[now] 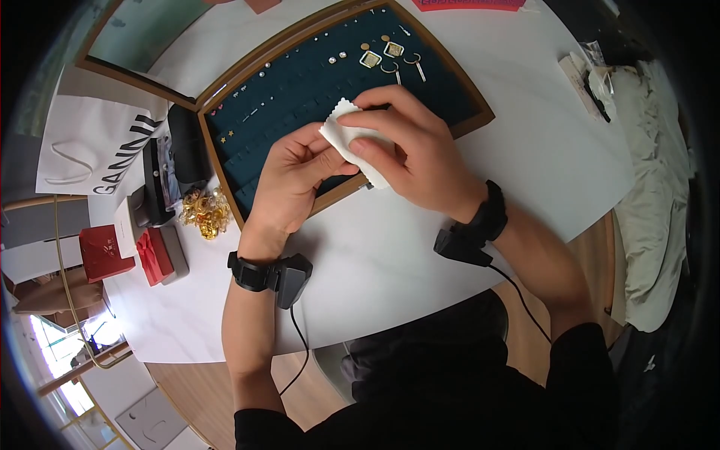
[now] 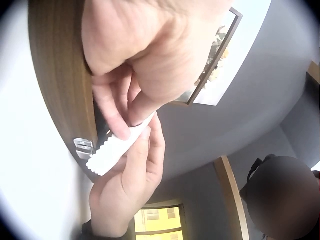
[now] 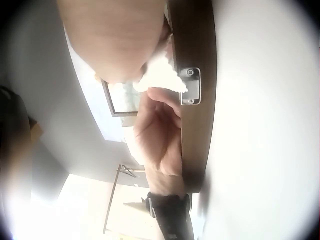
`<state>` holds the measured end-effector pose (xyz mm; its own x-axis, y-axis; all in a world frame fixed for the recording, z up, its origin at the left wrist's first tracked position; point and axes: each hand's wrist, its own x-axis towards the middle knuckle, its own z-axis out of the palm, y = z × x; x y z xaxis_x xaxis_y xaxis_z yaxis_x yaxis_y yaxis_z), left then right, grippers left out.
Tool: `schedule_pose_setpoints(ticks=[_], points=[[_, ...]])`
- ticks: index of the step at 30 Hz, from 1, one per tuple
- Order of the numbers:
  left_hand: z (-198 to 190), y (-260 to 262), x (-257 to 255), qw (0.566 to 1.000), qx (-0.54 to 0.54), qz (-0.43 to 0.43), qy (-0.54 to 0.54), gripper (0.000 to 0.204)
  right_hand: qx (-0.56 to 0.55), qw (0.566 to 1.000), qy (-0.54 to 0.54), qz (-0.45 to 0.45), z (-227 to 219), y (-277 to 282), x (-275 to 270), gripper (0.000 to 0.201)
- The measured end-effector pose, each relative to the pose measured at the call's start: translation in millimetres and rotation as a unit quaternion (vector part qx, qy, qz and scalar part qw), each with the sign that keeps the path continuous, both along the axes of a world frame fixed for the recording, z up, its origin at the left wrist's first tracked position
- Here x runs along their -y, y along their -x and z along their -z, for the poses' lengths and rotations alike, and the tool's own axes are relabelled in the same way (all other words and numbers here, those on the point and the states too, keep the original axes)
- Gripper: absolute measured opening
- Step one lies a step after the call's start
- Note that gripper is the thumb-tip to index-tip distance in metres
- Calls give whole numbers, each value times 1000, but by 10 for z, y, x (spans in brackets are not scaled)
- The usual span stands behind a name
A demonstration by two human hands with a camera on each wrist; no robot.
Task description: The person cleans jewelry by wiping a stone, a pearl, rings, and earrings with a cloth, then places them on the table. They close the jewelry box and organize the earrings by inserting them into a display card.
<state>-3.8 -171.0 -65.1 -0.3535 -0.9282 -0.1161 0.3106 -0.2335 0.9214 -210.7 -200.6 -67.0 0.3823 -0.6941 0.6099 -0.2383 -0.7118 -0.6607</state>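
Observation:
A small white cloth (image 1: 339, 133) with zigzag edges is between my two hands, over the front part of the jewelry case (image 1: 480, 116). My right hand (image 1: 420, 154) grips it between thumb and fingers, and the cloth drapes down past the thumb. From the other side, my left hand (image 1: 296, 176) has thumb and fingers drawn together at the cloth's edge. In the left wrist view the left fingertips press on the cloth (image 2: 112, 150). Anything small inside its folds is hidden. Earrings, such as a square framed pair (image 1: 370, 58), sit on the case's dark green lining.
The case's glass lid (image 1: 142, 45) stands open at the left. A white paper bag (image 1: 82, 142), gold wrapped pieces (image 1: 205, 212) and red boxes (image 1: 105, 251) lie left of the case. A metal latch (image 3: 190, 86) is on the front rim. Pale fabric (image 1: 651, 195) hangs at the right.

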Motion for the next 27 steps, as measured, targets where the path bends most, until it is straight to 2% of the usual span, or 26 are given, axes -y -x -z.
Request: schedule_pose_setpoints(ticks=[4,6,7,9,13,16,18,20,21,22,24,27], points=[[10,8,-13,999,-35,-36,-8,26,17,998,44,31,14,1,51,19],[18,7,-12,997,-52,-49,-7,25,18,992,121,32,0,17,88,24],[30,-2,-4,998,-50,-49,-7,23,18,992,121,32,2,29,71,24],[34,0,0,998,-49,-49,-8,21,-22,999,-5,-30,3,49,8,27],[43,10,-6,999,-27,-30,9,15,-35,998,-23,-51,-22,48,-16,26],[-6,30,-18,999,-34,-30,-10,15,-46,997,23,-54,-26,58,-4,20],[-67,47,-13,998,-38,-35,-30,17,-20,999,31,-2,-16,51,-18,11],[-107,42,-15,997,-64,24,-25,20,-11,1000,16,16,15,46,-6,14],[-119,52,-32,997,-64,25,-26,20,-2,999,2,35,30,45,1,19],[-131,68,-59,999,-35,40,-5,23,-2,999,1,35,43,47,6,19],[-129,95,-72,998,-7,56,17,26,-9,998,-58,26,56,53,17,21],[-117,113,-88,999,35,34,20,25,-20,999,-36,-21,13,52,17,18]])
